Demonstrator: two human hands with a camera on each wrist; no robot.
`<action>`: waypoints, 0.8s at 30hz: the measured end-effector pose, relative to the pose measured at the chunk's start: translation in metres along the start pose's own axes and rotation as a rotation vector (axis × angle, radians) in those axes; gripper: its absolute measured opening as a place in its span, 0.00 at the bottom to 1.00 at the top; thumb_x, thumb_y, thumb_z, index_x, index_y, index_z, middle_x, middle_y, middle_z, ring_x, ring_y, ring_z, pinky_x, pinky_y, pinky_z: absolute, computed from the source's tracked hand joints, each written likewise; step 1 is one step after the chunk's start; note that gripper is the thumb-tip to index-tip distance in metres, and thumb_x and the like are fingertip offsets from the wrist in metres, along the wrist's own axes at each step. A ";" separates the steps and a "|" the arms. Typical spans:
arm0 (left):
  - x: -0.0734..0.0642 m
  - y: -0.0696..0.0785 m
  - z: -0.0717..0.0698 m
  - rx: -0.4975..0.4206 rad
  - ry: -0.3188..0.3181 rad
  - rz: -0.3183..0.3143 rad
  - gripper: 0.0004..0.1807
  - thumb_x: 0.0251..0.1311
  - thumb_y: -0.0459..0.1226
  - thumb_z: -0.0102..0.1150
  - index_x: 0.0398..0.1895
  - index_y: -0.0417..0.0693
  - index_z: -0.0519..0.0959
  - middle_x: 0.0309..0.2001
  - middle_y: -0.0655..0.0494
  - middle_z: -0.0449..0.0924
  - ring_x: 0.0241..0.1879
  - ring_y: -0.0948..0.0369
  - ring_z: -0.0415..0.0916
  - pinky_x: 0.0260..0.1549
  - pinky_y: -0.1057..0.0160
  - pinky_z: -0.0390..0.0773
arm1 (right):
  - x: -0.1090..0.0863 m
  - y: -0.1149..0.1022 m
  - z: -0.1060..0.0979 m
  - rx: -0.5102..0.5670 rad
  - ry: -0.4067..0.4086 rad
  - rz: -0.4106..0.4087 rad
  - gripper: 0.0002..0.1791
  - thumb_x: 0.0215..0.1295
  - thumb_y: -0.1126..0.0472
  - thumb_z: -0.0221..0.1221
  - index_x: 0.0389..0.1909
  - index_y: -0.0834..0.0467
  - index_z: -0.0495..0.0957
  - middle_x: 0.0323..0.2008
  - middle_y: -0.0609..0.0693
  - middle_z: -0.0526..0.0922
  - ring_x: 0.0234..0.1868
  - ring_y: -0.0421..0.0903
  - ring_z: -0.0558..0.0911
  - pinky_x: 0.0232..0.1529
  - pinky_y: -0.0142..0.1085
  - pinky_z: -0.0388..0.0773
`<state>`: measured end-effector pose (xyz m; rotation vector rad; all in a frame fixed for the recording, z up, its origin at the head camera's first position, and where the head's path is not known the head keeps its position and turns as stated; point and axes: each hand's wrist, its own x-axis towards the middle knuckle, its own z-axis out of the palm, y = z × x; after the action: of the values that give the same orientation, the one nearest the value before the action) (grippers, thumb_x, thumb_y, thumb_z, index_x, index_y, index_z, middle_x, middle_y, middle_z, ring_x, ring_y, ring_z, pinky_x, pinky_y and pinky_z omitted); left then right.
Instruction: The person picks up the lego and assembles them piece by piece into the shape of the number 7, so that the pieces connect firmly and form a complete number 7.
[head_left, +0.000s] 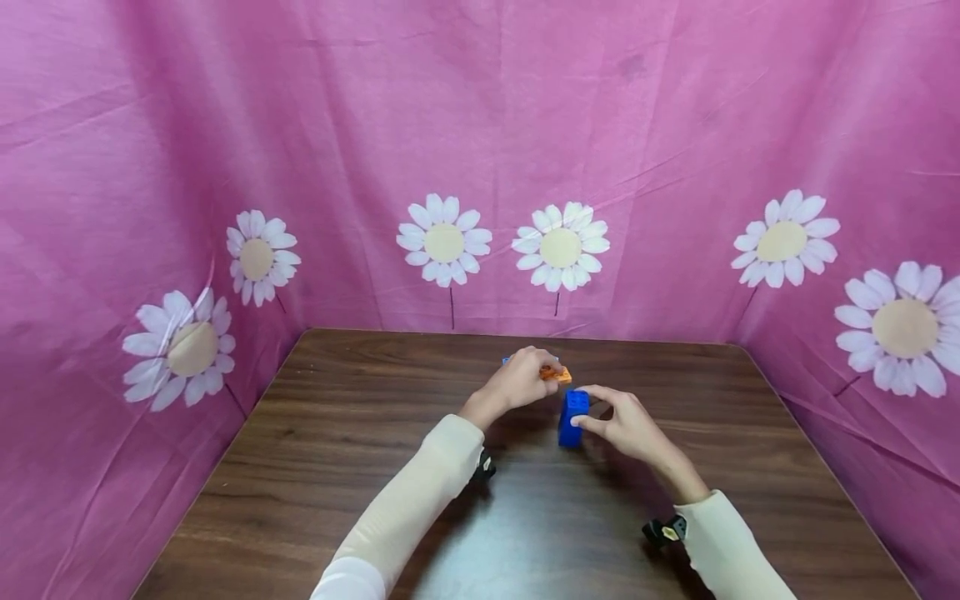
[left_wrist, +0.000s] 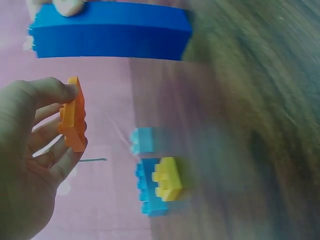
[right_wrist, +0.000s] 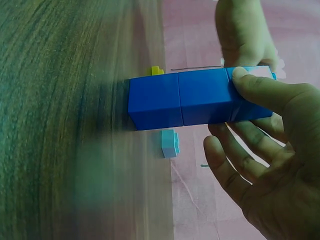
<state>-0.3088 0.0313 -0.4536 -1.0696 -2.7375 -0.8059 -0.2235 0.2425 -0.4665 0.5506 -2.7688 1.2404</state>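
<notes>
My left hand (head_left: 523,379) pinches a thin orange building brick (left_wrist: 75,119) between thumb and fingertips, its studs turned toward the palm in the left wrist view. Just to the right, a tall dark-blue stack of building blocks (head_left: 573,423) stands upright on the table. My right hand (head_left: 628,425) grips this stack near its top, thumb on one face and fingers on the other. Seams between the stacked blocks show in the right wrist view. The orange brick is held beside the stack, apart from it.
Beyond the hands, a yellow brick (left_wrist: 169,179) sits against a longer light-blue brick (left_wrist: 151,202), with a small light-blue brick (left_wrist: 143,140) close by. The brown wooden table (head_left: 337,433) is bordered by a pink flowered cloth (head_left: 637,125) at the back and sides.
</notes>
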 end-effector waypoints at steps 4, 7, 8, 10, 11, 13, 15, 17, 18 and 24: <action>-0.001 0.008 -0.009 -0.034 0.039 0.026 0.11 0.58 0.42 0.66 0.44 0.53 0.85 0.42 0.63 0.85 0.42 0.67 0.74 0.43 0.72 0.78 | 0.001 0.002 -0.001 0.009 -0.005 0.007 0.26 0.58 0.48 0.69 0.55 0.54 0.79 0.42 0.53 0.86 0.29 0.46 0.83 0.29 0.31 0.80; -0.003 0.015 -0.016 -0.057 0.051 0.034 0.12 0.58 0.42 0.67 0.45 0.54 0.85 0.42 0.63 0.85 0.43 0.67 0.75 0.43 0.72 0.77 | 0.002 0.002 0.000 0.014 -0.012 0.008 0.26 0.58 0.48 0.69 0.55 0.54 0.79 0.41 0.53 0.86 0.30 0.46 0.83 0.29 0.31 0.80; -0.004 0.017 -0.018 -0.063 0.052 0.038 0.12 0.58 0.42 0.67 0.45 0.54 0.85 0.42 0.63 0.85 0.43 0.67 0.75 0.42 0.72 0.77 | 0.003 0.002 0.000 0.015 -0.014 0.011 0.26 0.58 0.48 0.69 0.55 0.54 0.79 0.41 0.53 0.86 0.30 0.46 0.83 0.29 0.31 0.80; -0.006 0.022 -0.022 -0.063 0.056 0.049 0.12 0.59 0.43 0.67 0.45 0.54 0.85 0.43 0.62 0.85 0.43 0.66 0.75 0.42 0.72 0.77 | 0.003 0.002 0.000 0.018 -0.022 0.017 0.26 0.58 0.48 0.69 0.56 0.54 0.79 0.42 0.54 0.86 0.30 0.46 0.84 0.29 0.31 0.80; -0.007 0.024 -0.024 -0.066 0.056 0.055 0.12 0.59 0.43 0.67 0.45 0.54 0.85 0.43 0.62 0.85 0.43 0.66 0.75 0.42 0.72 0.77 | 0.003 0.002 0.000 0.021 -0.024 0.021 0.27 0.58 0.48 0.69 0.56 0.55 0.78 0.42 0.55 0.86 0.30 0.45 0.84 0.29 0.31 0.80; -0.009 0.029 -0.027 -0.073 0.051 0.068 0.12 0.59 0.43 0.67 0.46 0.54 0.85 0.44 0.62 0.84 0.44 0.66 0.75 0.42 0.72 0.76 | 0.003 0.001 -0.001 0.028 -0.029 0.032 0.28 0.58 0.48 0.69 0.57 0.55 0.78 0.43 0.56 0.86 0.29 0.46 0.85 0.29 0.32 0.81; -0.012 0.033 -0.031 -0.079 0.042 0.084 0.12 0.60 0.43 0.66 0.46 0.54 0.84 0.45 0.63 0.84 0.45 0.66 0.74 0.41 0.73 0.75 | 0.003 0.002 -0.001 0.027 -0.037 0.039 0.29 0.58 0.48 0.68 0.58 0.56 0.77 0.44 0.56 0.86 0.30 0.46 0.85 0.29 0.32 0.81; -0.014 0.037 -0.034 -0.089 0.029 0.099 0.12 0.60 0.42 0.66 0.47 0.54 0.84 0.46 0.63 0.84 0.46 0.66 0.74 0.41 0.73 0.75 | 0.003 0.003 -0.001 0.024 -0.039 0.045 0.30 0.58 0.47 0.68 0.58 0.57 0.77 0.45 0.57 0.86 0.31 0.46 0.85 0.29 0.32 0.81; -0.015 0.038 -0.035 -0.089 0.023 0.107 0.12 0.60 0.42 0.66 0.47 0.54 0.84 0.46 0.63 0.84 0.46 0.66 0.73 0.41 0.74 0.75 | 0.003 0.003 -0.001 0.023 -0.038 0.048 0.30 0.58 0.47 0.68 0.58 0.58 0.77 0.45 0.57 0.86 0.32 0.46 0.85 0.30 0.32 0.81; -0.020 0.044 -0.040 -0.091 0.005 0.125 0.12 0.60 0.42 0.66 0.47 0.55 0.83 0.46 0.65 0.83 0.46 0.68 0.71 0.40 0.77 0.74 | 0.003 0.005 0.000 0.013 -0.036 0.057 0.31 0.57 0.46 0.69 0.58 0.59 0.77 0.46 0.57 0.85 0.32 0.44 0.85 0.29 0.31 0.81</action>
<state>-0.2692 0.0264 -0.4052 -1.2393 -2.6212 -0.9204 -0.2284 0.2448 -0.4693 0.5040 -2.8271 1.2737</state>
